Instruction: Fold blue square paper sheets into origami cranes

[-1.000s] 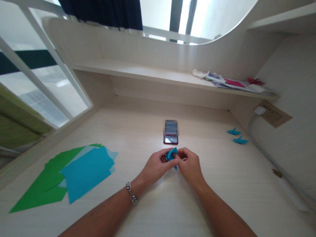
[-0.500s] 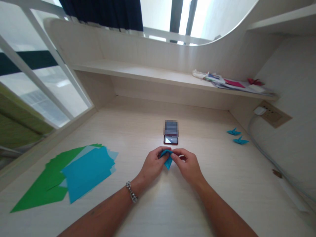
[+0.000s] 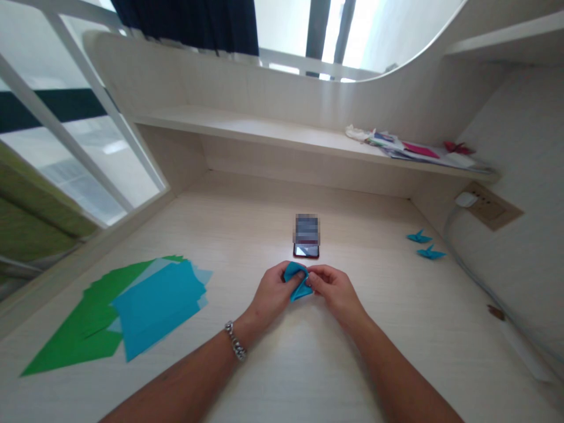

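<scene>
Pinching blue paper [image 3: 301, 291], left hand [image 3: 274, 295] and right hand [image 3: 338, 292]: likely light, crushable, best held edgewise, exact shape unclear.

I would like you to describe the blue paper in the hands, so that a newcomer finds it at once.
On the pale desk, look just on the near side of the phone. There the left hand and right hand pinch a small folded blue paper. Unlike the flat blue sheets and the two blue folded figures, it alone is held.
</scene>
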The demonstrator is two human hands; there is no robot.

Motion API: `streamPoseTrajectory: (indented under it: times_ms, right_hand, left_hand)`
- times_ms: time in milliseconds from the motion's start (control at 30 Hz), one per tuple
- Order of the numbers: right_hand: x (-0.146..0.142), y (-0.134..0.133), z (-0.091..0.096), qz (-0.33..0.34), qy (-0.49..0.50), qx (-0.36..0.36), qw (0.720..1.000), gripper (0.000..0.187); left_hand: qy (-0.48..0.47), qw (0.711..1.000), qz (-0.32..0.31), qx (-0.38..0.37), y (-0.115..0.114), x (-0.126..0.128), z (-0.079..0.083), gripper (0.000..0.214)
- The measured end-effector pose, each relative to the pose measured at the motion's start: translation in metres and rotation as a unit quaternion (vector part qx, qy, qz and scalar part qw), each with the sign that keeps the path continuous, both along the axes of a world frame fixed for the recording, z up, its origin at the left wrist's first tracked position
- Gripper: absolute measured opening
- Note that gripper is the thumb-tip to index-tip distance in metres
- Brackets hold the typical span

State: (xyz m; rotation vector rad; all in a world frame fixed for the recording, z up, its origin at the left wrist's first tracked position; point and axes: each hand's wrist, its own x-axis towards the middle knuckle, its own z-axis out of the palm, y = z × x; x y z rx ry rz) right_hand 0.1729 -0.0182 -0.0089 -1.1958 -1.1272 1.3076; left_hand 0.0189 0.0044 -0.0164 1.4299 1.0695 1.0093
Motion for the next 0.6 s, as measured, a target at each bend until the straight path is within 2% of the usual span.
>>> streamPoseTrajectory:
  times_ms: [200,467,600]
  right_hand:
    - [-0.0002,-0.0005,0.0002,0.005,0.002,0.007,1.0,0.03]
    - [0.0055,-0.0016,-0.003,0.024,0.006,-0.011,1.0,0.032]
    - [0.0038,-0.0011,-0.0034,0.016,0.03,-0.014,0.999,0.033]
  left_hand:
    - [0.023,0.999,-0.008,0.037,-0.0016,-0.0006,0.0063,0.019]
    - [-0.006,1.0,-0.013,-0.004,-0.0005,-0.0009,0.005,0.027]
    - [-0.003,1.0,-0.018,0.007,-0.0016,-0.0006,0.0059,0.027]
